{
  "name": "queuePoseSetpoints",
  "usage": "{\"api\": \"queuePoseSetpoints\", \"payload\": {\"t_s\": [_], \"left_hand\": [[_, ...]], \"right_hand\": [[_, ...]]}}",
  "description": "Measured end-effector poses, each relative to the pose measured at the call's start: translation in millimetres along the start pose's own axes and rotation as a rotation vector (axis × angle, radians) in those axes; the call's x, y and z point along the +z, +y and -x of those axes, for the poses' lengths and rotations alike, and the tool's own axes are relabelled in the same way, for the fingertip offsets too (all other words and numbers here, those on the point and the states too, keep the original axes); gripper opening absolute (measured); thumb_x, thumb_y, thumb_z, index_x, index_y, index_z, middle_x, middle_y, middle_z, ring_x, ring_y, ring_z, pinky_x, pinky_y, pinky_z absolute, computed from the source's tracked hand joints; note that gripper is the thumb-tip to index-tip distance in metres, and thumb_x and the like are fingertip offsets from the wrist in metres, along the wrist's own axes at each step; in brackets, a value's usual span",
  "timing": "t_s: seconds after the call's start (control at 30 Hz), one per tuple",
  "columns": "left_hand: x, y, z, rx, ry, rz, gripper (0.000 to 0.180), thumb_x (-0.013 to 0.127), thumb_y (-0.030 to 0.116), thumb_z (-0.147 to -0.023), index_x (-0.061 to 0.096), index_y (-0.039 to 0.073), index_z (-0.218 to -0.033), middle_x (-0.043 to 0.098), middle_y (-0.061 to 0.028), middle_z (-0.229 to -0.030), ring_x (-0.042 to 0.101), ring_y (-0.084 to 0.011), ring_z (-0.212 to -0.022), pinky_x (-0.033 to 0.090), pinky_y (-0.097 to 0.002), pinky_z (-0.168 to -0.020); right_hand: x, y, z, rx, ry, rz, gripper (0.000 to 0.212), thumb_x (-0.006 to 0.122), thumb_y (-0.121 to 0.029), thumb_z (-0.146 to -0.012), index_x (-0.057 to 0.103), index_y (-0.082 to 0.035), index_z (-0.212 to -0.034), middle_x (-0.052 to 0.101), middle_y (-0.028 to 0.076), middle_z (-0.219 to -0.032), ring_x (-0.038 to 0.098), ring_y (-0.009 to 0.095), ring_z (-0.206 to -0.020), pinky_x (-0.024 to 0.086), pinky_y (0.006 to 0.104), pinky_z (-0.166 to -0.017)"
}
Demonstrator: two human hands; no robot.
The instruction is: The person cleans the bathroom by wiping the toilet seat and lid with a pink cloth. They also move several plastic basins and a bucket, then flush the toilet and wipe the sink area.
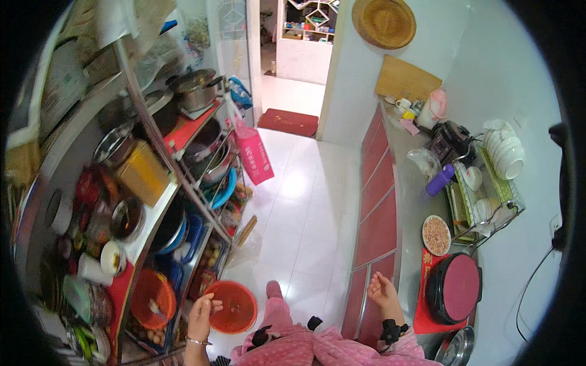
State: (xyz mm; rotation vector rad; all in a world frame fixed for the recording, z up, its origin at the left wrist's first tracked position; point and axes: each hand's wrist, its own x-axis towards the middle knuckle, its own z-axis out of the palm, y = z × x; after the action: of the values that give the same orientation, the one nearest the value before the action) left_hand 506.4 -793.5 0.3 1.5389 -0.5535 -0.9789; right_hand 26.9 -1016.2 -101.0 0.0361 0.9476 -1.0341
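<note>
My left hand (201, 314), with a bracelet at its wrist, hangs over the near side of an orange-red basin (235, 307) on the floor. Its fingers are loosely bent and apart, with nothing seen in them. On the other side, my right hand (383, 291) is raised in front of the red cabinet doors (375, 235), its fingers half curled and apart, apparently holding nothing. Closest to it on the counter are a plate of pinkish-brown beans or nuts (436, 235) and a round black appliance with a dark red lid (459, 288) on a red mat.
Shelves on the left hold a lidded pot (194, 91), a cardboard box (143, 172), bowls and another orange basin (151, 299). A pink bag (253, 152) hangs from them. The right counter carries a purple bottle (441, 180) and a dish rack (482, 201). A doorway with a red mat (288, 123) lies ahead.
</note>
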Motion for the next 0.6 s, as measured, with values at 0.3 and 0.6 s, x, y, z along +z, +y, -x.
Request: {"api": "queuePoseSetpoints", "payload": {"t_s": [0.3,0.6], "left_hand": [[33.8,43.5,-207.8,-0.086,-0.042,-0.058,0.035,0.051,0.025,-0.094,0.052,-0.002,-0.116,0.063,-0.0119,-0.096,0.061,-0.0168,-0.083,0.049,-0.0282,-0.077],[193.3,120.6,-411.1,0.024,-0.467,-0.096,0.031,0.052,0.023,-0.093,0.054,0.001,-0.115,0.063,-0.0082,-0.097,0.061,-0.0170,-0.089,0.048,-0.0287,-0.079]], "right_hand": [[145.0,-72.5,-101.8,-0.038,-0.072,-0.041,0.011,0.054,-0.016,-0.089,0.062,-0.012,-0.096,0.067,0.001,-0.082,0.064,0.015,-0.070,0.050,0.0311,-0.065],[165.8,-135.1,-173.7,-0.127,-0.020,-0.237,0.011,0.054,-0.016,-0.089,0.063,-0.011,-0.092,0.067,0.002,-0.079,0.063,0.015,-0.070,0.048,0.0322,-0.065]]}}
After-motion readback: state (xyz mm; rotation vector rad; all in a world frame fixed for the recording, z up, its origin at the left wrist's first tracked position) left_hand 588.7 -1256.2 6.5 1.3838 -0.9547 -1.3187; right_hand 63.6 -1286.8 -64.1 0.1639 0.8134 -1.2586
